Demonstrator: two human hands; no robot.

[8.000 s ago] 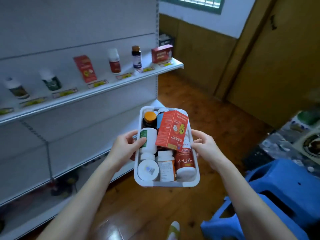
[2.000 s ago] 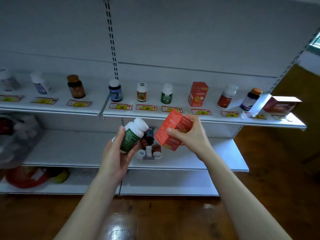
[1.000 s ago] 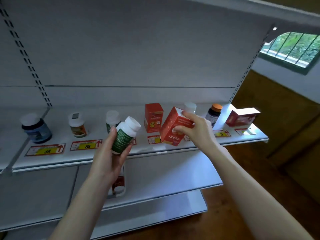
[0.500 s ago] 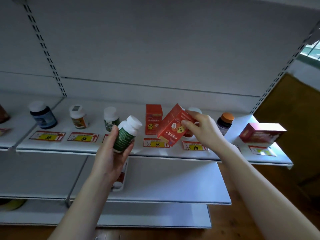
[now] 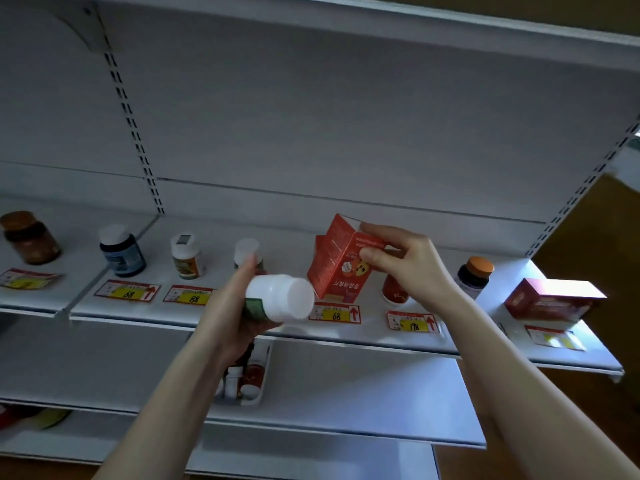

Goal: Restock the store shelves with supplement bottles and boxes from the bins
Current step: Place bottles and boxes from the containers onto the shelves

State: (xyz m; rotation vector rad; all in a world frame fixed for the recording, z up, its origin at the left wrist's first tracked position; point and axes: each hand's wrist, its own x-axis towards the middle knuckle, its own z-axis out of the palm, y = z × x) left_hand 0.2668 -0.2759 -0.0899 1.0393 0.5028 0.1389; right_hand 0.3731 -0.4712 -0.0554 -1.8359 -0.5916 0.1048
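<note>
My right hand pinches a red box, tilted, over the middle shelf, right in front of a matching red box that it mostly hides. My left hand grips a white bottle with a green label, lying on its side with the cap towards the right, just in front of the shelf edge. On the lower shelf under my left wrist stands the white bin with several bottles in it, partly hidden.
Along the middle shelf stand a brown bottle, a blue bottle, an orange-labelled bottle, a white-capped bottle, a red bottle, an orange-capped bottle and a red carton. Price tags line the edge.
The right hand has carried the red box in over the shelf against the box standing there. The left hand has tipped the white bottle onto its side and raised it to the shelf edge.
</note>
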